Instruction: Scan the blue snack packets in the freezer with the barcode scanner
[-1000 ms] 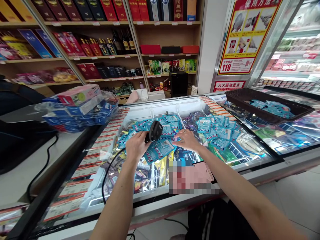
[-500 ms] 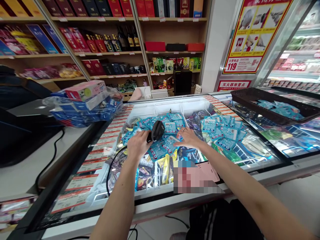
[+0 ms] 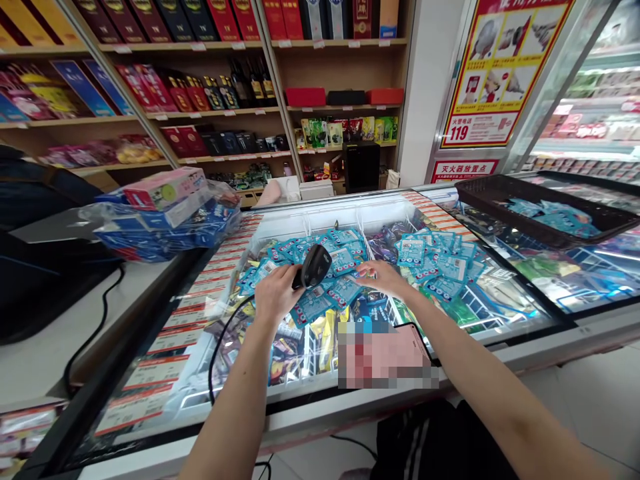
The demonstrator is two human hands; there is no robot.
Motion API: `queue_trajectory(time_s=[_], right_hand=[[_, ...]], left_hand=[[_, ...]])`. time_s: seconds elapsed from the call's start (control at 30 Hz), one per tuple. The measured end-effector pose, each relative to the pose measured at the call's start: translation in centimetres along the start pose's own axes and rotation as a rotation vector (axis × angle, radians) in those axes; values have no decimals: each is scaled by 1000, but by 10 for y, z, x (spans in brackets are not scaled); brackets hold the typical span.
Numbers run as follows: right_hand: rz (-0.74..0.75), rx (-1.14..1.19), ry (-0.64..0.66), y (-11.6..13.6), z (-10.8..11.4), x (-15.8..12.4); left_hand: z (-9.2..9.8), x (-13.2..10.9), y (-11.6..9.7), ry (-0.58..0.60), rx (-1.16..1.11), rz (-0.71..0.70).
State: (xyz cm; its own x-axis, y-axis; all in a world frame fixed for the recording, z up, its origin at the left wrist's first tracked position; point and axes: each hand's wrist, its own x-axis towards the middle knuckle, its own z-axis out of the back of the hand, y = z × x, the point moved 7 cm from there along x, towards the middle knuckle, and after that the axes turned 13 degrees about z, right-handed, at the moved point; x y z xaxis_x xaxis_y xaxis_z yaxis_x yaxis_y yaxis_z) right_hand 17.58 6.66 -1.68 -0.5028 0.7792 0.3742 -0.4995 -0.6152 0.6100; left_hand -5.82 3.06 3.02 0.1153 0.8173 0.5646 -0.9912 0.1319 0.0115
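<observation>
Right hand [image 3: 384,278] lies spread, fingertips resting on blue sachets [image 3: 313,307] heaped in the chest freezer [image 3: 320,407]; left hand [image 3: 274,294] wraps a black corded barcode scanner [image 3: 315,267], held just above them.

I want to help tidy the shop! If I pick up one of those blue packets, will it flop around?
Probably yes: the blue packets look thin and lie bent and overlapping in the heap, so one would likely droop. It is probably light for its size, being so flat. Their shiny surfaces might also slide, so the pile under the right hand could slip when pushed.
</observation>
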Motion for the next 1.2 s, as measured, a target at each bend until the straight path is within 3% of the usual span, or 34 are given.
queue_trajectory(time_s=[0.2, 0.4, 0.57, 0.63, 0.73, 0.83, 1.0, 1.2], right_hand=[[71, -279, 86, 14, -16, 4], [171, -242, 180, 22, -26, 8], [176, -270, 139, 24, -25, 12], [143, -201, 136, 19, -26, 14], [61, 106, 125, 3, -24, 13], [6, 427, -42, -16, -8, 11], [-98, 530, -442, -53, 25, 4], [-81, 526, -560, -71, 33, 3]], left_hand=[[-4, 5, -9, -11, 6, -9], [-5, 5, -8, -2, 23, -10], [-5, 5, -9, 3, 38, -4], [-5, 5, -10, 12, 37, -7], [-3, 8, -12, 26, 11, -5], [0, 17, -16, 38, -15, 6], [1, 33, -36, 81, -43, -11], [-5, 27, -53, 82, -112, -28]])
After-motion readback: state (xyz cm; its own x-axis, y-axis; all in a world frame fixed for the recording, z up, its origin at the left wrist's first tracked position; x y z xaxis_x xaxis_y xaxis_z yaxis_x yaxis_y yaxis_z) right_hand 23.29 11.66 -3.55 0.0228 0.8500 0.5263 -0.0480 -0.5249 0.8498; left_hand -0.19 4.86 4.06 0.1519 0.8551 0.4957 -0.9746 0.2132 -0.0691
